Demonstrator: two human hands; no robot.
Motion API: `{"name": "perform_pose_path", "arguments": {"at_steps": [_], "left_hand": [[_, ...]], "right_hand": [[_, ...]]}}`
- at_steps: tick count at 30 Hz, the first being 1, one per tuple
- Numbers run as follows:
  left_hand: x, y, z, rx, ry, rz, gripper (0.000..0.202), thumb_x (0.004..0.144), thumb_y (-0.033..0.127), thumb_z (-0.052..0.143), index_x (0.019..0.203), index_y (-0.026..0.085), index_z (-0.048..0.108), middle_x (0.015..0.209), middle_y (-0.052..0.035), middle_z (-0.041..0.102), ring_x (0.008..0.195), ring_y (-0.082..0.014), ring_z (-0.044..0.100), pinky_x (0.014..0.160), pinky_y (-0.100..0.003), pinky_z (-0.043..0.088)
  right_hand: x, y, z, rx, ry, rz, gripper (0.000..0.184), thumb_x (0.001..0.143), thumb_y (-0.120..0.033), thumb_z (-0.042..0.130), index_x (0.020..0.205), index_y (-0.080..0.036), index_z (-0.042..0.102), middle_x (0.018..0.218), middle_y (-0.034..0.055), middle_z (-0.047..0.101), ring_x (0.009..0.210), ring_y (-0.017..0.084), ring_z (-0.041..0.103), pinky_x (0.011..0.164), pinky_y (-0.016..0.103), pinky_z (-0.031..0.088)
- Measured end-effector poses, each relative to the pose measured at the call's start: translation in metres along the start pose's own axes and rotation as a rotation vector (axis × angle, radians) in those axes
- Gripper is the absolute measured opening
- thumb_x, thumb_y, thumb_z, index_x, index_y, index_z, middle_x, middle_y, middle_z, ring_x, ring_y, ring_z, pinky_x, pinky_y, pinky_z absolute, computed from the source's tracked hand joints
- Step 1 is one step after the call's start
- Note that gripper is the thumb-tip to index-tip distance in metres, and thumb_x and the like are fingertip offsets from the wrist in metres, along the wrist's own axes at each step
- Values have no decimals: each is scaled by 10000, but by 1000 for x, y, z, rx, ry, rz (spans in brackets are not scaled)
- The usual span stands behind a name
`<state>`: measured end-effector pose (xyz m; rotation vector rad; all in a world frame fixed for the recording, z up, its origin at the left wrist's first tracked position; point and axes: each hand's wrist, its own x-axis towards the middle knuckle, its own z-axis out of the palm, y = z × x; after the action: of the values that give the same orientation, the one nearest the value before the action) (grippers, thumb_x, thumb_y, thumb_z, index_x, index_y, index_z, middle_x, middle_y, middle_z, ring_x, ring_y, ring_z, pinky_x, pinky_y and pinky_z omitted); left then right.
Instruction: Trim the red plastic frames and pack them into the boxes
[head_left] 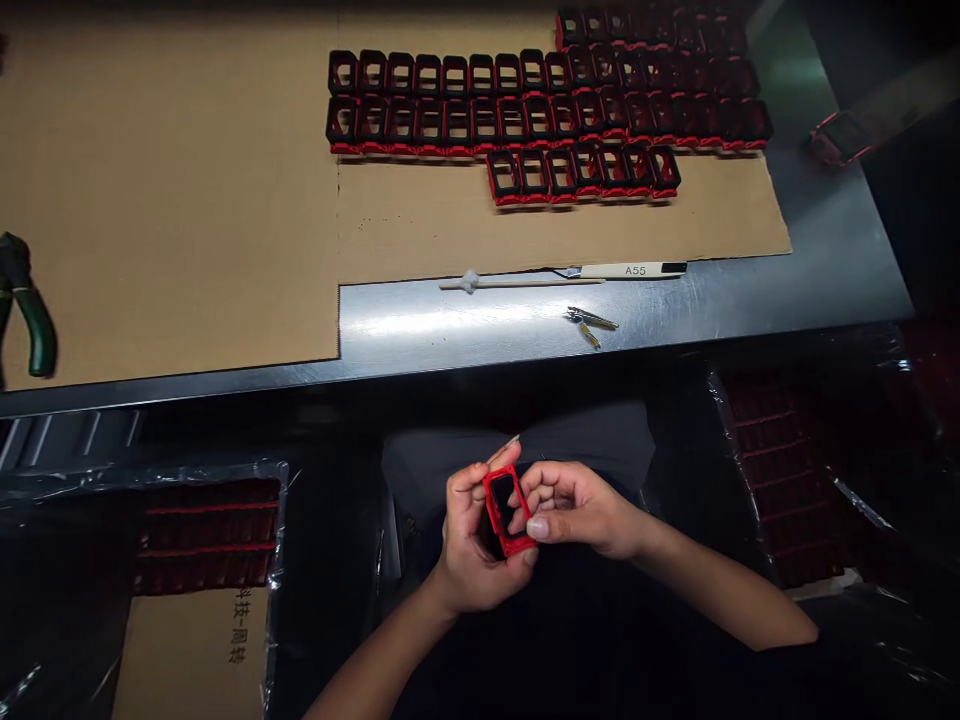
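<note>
1. Over the lap, just below the table edge: one red frame point(492, 507) with a dark inner part, tilted, between both hands.
2. Left hand point(474, 548): grasping the frame; fingers wrapped about its left side and far end, thumb at the near end.
3. Right hand point(576, 508): grasping the same frame; thumb on its right side, fingers bent at the opening. Exact fingertip contact inside cannot be told.
4. Metal table point(405, 325): cardboard sheet point(187, 200) covers much of the top. On it, toward the far side, rows of black-and-red frames point(456, 145) stand side by side; the nearest row is shorter than the two behind it.
5. Along the cardboard's front edge: thin stick point(532, 283) with a white tuft near its left end; white-handled tool point(630, 270) marked "A55". Nearer on bare metal, small metal pieces point(592, 322), type unclear.
6. Far left, on cardboard: green-handled pliers point(37, 325), partly cut off by the view.
7. Below table level, either side of the person: left stack point(206, 548) and right stack point(780, 470) of dark red pieces, both with clear plastic about them.
</note>
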<state>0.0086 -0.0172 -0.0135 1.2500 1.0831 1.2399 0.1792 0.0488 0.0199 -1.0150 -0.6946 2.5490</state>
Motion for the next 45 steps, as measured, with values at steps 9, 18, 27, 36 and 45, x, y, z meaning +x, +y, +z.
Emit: {"name": "perform_pose_path", "arguments": {"at_steps": [9, 18, 27, 36, 45], "left_hand": [[0, -3, 4, -159, 35, -65, 712, 786, 359, 794, 1357, 270, 377, 1396, -164, 597, 1371, -320, 507, 1132, -535, 400], [-1, -4, 4, -194, 15, -102, 703, 806, 387, 783, 1365, 289, 369, 1416, -152, 575, 1392, -309, 478, 1154, -541, 355], [-2, -8, 4, -169, -23, -42, 804, 820, 325, 764, 1447, 322, 261, 1467, -155, 488, 1336, -310, 525, 1065, -515, 472], [-2, -6, 2, -205, 5, -103, 763, 806, 356, 783, 1411, 327, 319, 1407, -126, 560, 1327, -301, 529, 1093, -510, 423], [0, -6, -8, -826, 39, -329, 572, 903, 452, 632, 1415, 298, 428, 1395, -117, 623, 1434, -315, 424, 1126, -516, 383]], "right_hand": [[2, 1, 0, 12, -3, -15, 414, 730, -423, 855, 937, -132, 645, 820, 22, 723, 704, 99, 669, 704, 227, 499], [1, -1, 2, -18, 12, -19, 425, 735, -449, 844, 931, -135, 635, 806, 12, 695, 695, 100, 646, 721, 247, 496], [0, 2, 2, -48, 12, -63, 412, 729, -403, 863, 981, -161, 645, 918, 18, 691, 804, 109, 659, 785, 255, 509], [5, 3, 3, 37, 10, 10, 439, 721, -438, 863, 956, -141, 640, 848, 24, 678, 762, 116, 645, 742, 260, 509], [19, 4, 13, 5, 8, 25, 417, 682, -400, 890, 875, -145, 622, 753, 3, 678, 677, 112, 654, 685, 254, 525]]}}
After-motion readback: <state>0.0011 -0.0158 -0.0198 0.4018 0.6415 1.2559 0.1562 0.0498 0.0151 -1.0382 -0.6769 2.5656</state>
